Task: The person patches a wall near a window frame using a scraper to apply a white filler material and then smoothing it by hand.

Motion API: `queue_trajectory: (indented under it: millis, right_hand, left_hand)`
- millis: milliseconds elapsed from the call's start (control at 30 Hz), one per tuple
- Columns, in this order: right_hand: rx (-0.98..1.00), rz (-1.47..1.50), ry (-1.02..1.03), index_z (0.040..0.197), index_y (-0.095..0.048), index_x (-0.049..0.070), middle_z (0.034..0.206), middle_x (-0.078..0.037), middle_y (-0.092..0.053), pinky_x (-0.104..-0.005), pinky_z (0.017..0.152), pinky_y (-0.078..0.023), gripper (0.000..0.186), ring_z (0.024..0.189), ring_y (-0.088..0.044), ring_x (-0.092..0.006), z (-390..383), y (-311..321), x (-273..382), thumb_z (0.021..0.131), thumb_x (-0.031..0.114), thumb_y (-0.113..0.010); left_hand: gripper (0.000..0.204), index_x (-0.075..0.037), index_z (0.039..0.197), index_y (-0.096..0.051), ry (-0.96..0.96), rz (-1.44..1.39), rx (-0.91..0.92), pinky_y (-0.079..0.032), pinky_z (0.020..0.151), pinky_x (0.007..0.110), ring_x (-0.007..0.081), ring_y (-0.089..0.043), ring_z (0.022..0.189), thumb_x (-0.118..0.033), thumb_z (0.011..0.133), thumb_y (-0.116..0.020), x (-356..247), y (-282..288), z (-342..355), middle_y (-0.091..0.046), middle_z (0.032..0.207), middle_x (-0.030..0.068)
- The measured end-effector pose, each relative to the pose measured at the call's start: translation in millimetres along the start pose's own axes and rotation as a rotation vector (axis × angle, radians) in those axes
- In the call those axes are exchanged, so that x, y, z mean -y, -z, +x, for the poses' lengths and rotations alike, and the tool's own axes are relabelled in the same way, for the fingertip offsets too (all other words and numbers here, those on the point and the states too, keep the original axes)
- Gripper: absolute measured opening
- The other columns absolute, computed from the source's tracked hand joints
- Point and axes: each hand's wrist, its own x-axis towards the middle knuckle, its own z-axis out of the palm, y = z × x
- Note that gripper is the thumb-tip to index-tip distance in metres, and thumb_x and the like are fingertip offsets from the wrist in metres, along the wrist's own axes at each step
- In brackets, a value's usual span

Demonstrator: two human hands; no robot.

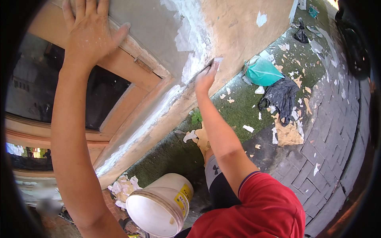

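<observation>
My left hand (89, 37) lies with its fingers spread against the orange-painted window frame (135, 73), dusted with white powder. My right hand (206, 79) is closed on a small flat pale piece (218, 60), whose exact kind I cannot make out, and presses it to the wall's lower edge. White filler (194, 43) runs in a rough band up the wall beside my right hand. Another white strip (141, 133) follows the ledge down to the left. Bare grey plaster (143, 27) shows between the window and the filler.
A white bucket (152, 214) stands close to my legs. Green and black plastic bags (262, 71) lie on the mossy ground (246, 105) at the right. Peeled paint flakes (287, 131) litter it and the grey paving (309, 170). A small plant (196, 116) grows at the wall's foot.
</observation>
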Motion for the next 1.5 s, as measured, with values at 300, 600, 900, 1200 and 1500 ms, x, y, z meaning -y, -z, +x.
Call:
queue_trajectory:
  millis: [300, 600, 900, 1200, 1500]
  right_hand:
    - [0.164, 0.177, 0.017, 0.152, -0.004, -0.008, 0.159, -0.028, -0.013, -0.0376, 0.123, -0.011, 0.067, 0.148, -0.018, -0.0362, -128, -16, -8, 0.092, -0.011, -0.031]
    - [0.023, 0.350, -0.241, 0.150, -0.015, -0.010, 0.159, -0.027, -0.009, -0.0383, 0.124, -0.010, 0.055, 0.149, -0.014, -0.0333, -152, -44, 16, 0.103, 0.011, -0.033]
    - [-0.048, 0.051, -0.194, 0.147, -0.020, -0.013, 0.157, -0.030, -0.014, -0.0401, 0.124, -0.009, 0.052, 0.148, -0.014, -0.0371, -60, -19, -3, 0.102, 0.009, -0.033]
    - [0.088, -0.034, -0.222, 0.149, -0.022, -0.010, 0.157, -0.027, -0.019, -0.0389, 0.122, -0.014, 0.053, 0.148, -0.018, -0.0351, -148, -27, -41, 0.103, 0.014, -0.036]
    - [-0.067, -0.127, 0.355, 0.143, -0.033, -0.013, 0.155, -0.030, -0.022, -0.0428, 0.122, -0.014, 0.049, 0.147, -0.018, -0.0398, -2, -5, 35, 0.097, 0.002, -0.039]
  left_hand:
    - [0.106, 0.012, 0.147, -0.023, -0.085, -0.059, -0.120, 0.001, 0.120, 0.055, 0.0432, -0.001, 0.149, -0.040, 0.068, -0.071, 7, -22, -2, -0.011, 0.157, 0.0325]
    - [0.106, 0.011, 0.148, -0.022, -0.083, -0.084, -0.140, 0.000, 0.120, 0.056, 0.0435, -0.001, 0.149, -0.040, 0.069, -0.071, 6, -18, 2, -0.010, 0.158, 0.0317]
    - [0.106, 0.011, 0.148, -0.022, -0.100, -0.109, -0.158, 0.001, 0.120, 0.056, 0.0426, -0.001, 0.149, -0.040, 0.069, -0.071, 14, -26, -5, -0.010, 0.158, 0.0307]
    - [0.105, 0.011, 0.148, -0.024, -0.093, -0.055, -0.149, 0.001, 0.120, 0.054, 0.0407, -0.002, 0.150, -0.041, 0.069, -0.071, 10, -24, 3, -0.010, 0.158, 0.0305]
    - [0.105, 0.010, 0.147, -0.026, -0.056, -0.066, -0.159, 0.000, 0.121, 0.054, 0.0399, -0.003, 0.150, -0.042, 0.068, -0.071, 2, -27, -2, -0.011, 0.158, 0.0296]
